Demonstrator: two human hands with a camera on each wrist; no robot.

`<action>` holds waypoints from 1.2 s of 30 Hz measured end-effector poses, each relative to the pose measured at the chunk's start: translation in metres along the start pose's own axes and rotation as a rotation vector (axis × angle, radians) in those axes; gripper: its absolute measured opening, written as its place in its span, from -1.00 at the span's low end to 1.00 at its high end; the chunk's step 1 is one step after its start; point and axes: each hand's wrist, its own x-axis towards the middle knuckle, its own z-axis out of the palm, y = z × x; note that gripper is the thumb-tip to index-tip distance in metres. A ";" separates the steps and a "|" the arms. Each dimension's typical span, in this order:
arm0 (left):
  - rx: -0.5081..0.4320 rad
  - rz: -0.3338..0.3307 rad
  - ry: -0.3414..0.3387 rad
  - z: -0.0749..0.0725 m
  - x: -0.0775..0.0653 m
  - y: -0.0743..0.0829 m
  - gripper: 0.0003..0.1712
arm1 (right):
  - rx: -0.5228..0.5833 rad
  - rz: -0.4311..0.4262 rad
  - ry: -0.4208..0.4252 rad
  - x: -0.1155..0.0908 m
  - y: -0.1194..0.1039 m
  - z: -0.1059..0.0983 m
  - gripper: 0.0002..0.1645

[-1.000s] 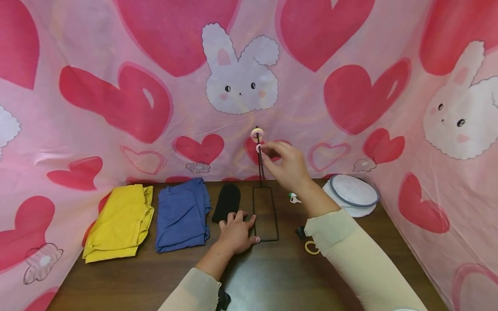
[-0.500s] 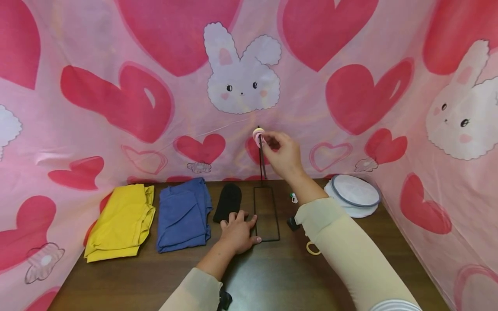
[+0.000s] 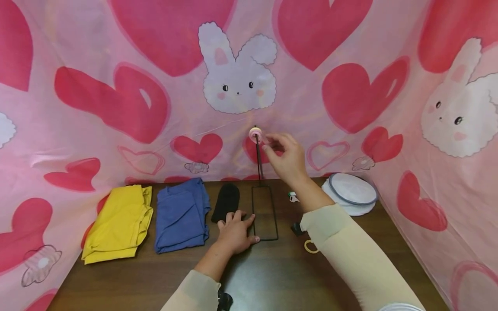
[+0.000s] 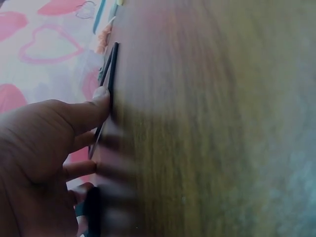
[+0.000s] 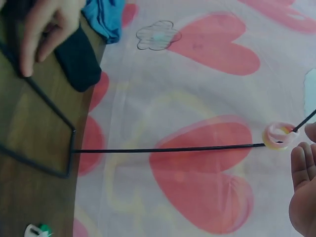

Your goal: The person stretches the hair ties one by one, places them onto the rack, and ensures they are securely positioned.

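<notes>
A black wire stand has a flat rectangular base [image 3: 276, 216] on the table and a thin upright rod [image 3: 258, 166]. On the rod's upper part hang pink and yellow rings [image 3: 255, 134], small bands that look like hair ties. My right hand [image 3: 289, 157] is just right of them, its thumb and fingertips apart; the right wrist view shows its fingers [image 5: 302, 165] beside the rings, not round them. My left hand [image 3: 234, 233] holds down the base's left side, thumb at the front corner and index finger on the side wire. In the left wrist view its thumb [image 4: 96, 103] presses the wire.
Left of the stand lie a black sock-like piece [image 3: 227, 201], folded blue cloth [image 3: 182, 216] and folded yellow cloth [image 3: 118, 224]. To the right are a key with a green tag [image 3: 293, 198], a yellow ring [image 3: 311, 246] and a white round cloth item with a grey rim [image 3: 352, 190].
My right hand has raised the small pink ring up the rod to the other rings, and its fingers have come away to the right. The left hand stays on the base.
</notes>
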 end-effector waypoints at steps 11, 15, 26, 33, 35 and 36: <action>-0.104 0.105 0.157 -0.003 -0.016 -0.024 -0.03 | -0.053 -0.094 -0.060 -0.076 0.001 -0.055 -0.63; -0.090 0.127 0.226 -0.012 -0.032 -0.030 -0.08 | -0.132 -0.106 -0.109 -0.104 0.006 -0.080 -0.54; 0.080 0.060 0.331 -0.024 -0.067 -0.045 0.02 | -0.425 0.054 -0.357 -0.159 0.016 -0.129 -0.28; 0.089 0.054 0.338 -0.022 -0.073 -0.050 0.05 | -0.480 0.127 -0.402 -0.176 0.030 -0.146 -0.17; 0.087 0.054 0.327 -0.019 -0.072 -0.050 0.05 | -0.493 0.156 -0.435 -0.181 0.037 -0.149 -0.16; 0.088 0.053 0.320 -0.017 -0.072 -0.050 0.05 | -0.500 0.168 -0.454 -0.183 0.040 -0.151 -0.16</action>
